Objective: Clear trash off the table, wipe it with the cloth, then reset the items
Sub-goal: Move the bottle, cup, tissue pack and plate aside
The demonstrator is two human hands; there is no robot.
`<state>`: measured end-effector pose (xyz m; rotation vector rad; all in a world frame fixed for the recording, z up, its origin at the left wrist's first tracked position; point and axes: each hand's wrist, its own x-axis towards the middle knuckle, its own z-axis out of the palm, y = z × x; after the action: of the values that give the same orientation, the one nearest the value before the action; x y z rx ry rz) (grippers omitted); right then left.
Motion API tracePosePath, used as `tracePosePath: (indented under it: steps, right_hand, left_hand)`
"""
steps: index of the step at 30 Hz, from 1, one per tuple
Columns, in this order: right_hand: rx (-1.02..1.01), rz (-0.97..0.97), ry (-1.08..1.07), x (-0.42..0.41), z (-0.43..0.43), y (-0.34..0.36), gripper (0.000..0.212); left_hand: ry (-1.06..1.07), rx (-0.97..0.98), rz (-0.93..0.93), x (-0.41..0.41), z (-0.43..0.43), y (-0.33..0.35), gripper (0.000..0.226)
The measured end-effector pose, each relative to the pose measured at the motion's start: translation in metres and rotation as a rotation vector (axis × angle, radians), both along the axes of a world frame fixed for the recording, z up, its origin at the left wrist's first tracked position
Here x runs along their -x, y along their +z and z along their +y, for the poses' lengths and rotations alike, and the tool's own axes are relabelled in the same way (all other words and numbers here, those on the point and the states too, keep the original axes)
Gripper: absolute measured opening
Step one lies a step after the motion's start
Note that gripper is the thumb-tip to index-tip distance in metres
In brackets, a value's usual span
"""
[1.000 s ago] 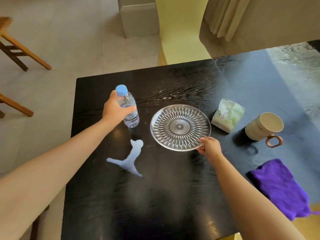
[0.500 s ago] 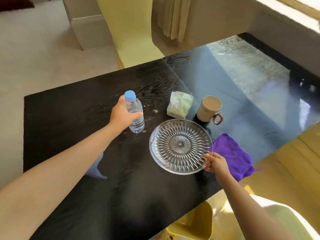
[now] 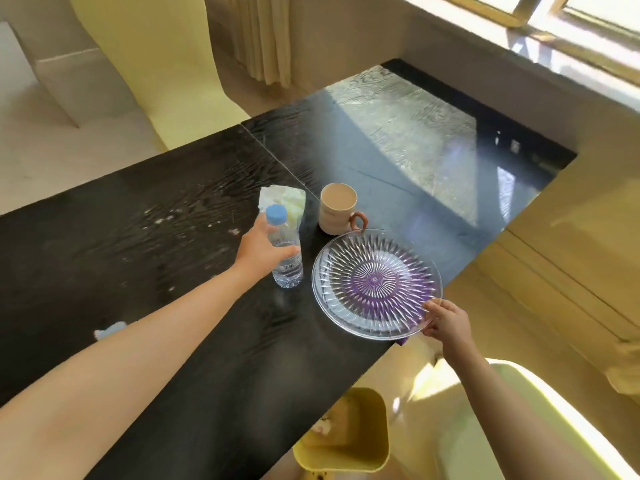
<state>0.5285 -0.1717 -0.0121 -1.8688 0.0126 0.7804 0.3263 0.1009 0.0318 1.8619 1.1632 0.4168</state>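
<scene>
My left hand (image 3: 258, 252) grips a clear water bottle (image 3: 286, 258) with a blue cap, upright over the black table (image 3: 138, 244). My right hand (image 3: 446, 323) pinches the near rim of a cut-glass plate (image 3: 375, 284), which hangs over the table's right edge. The purple cloth (image 3: 375, 289) shows only through the plate, lying under it. A pale tissue pack (image 3: 287, 200) lies just behind the bottle. A beige mug (image 3: 337, 207) with a brown handle stands beyond the plate. A pale blue spill (image 3: 110, 330) peeks out beside my left forearm.
A yellow bin (image 3: 349, 445) with some trash inside stands on the floor below the table's near edge. A pale yellow chair (image 3: 540, 410) is at the right, another (image 3: 156, 64) at the far side. White specks dot the tabletop near the bottle.
Both hands have carried their items to the right: the plate now covers the purple cloth, and the bottle sits in front of the tissue pack. My view has swung right.
</scene>
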Motion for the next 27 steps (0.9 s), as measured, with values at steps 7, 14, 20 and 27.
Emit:
tracePosePath:
  steps: [7,14,20,27]
  right_hand:
    - [0.004,-0.002,-0.161,-0.046,-0.017,-0.01,0.022]
    - [-0.016,0.046,-0.227,-0.082,0.008,-0.022,0.022]
    - [-0.011,0.046,-0.209,-0.105,0.025,-0.032,0.023]
    - [0.01,0.053,-0.144,-0.116,0.033,-0.051,0.025]
  left_hand:
    - [-0.009,-0.061,-0.016,-0.051,-0.021,-0.011,0.068]
    - [0.081,-0.055,-0.052,-0.072,-0.026,-0.022,0.082]
    - [0.374,0.111,0.132,-0.056,-0.088,-0.061,0.049]
    - [0.001,0.138,0.325,-0.113,-0.124,-0.096,0.063]
